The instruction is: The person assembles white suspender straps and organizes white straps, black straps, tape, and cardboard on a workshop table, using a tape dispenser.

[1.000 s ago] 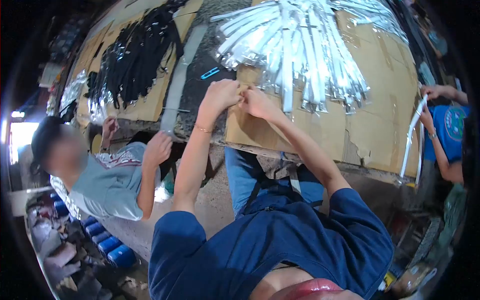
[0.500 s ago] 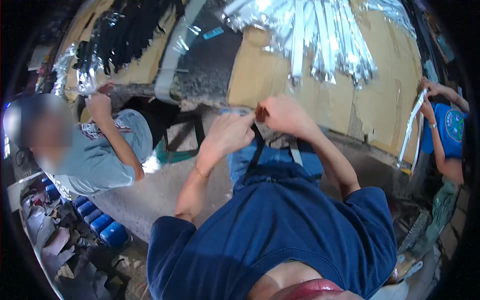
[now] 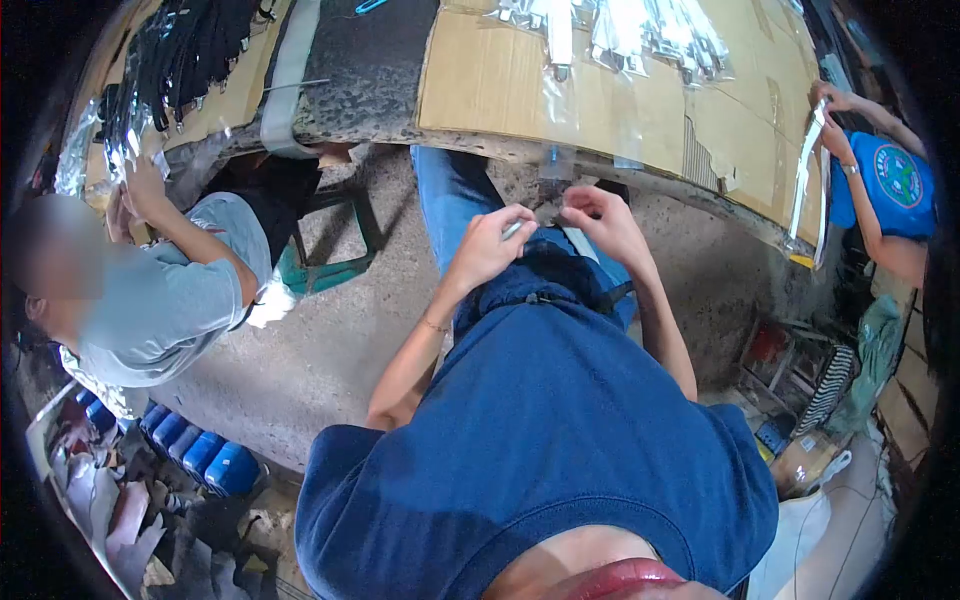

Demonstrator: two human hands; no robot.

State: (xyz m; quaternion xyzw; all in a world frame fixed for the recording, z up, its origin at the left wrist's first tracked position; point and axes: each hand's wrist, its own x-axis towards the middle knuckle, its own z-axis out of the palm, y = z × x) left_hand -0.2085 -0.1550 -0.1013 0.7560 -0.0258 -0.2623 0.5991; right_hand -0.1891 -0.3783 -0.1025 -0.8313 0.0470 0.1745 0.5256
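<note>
above the smooth navy cloth shirt (image 3: 560, 400), the left hand (image 3: 487, 247) closes narrowly on a small, pale, slim piece (image 3: 513, 229), whose visible long axis slants up and to the right, toward the right hand (image 3: 612, 228). the right hand, fingers curled, lies just beside it across a small gap; whether it grips anything cannot be told. the piece projects from the left fingertips, so the left hand is nearer. beyond, clear, limp film (image 3: 558, 160) hangs at the edge of the worktop, over brown, flat, creased cardboard (image 3: 480, 85) with a torn patch. farther still, silvery-white flat strips in glossy clear wrapping (image 3: 620, 40) fan out. leftward, the rough dark tabletop (image 3: 360, 90) separates this cardboard from narrow black straps (image 3: 210, 60); at far right a co-worker in blue (image 3: 893, 185) holds a long white strip (image 3: 807, 185).
</note>
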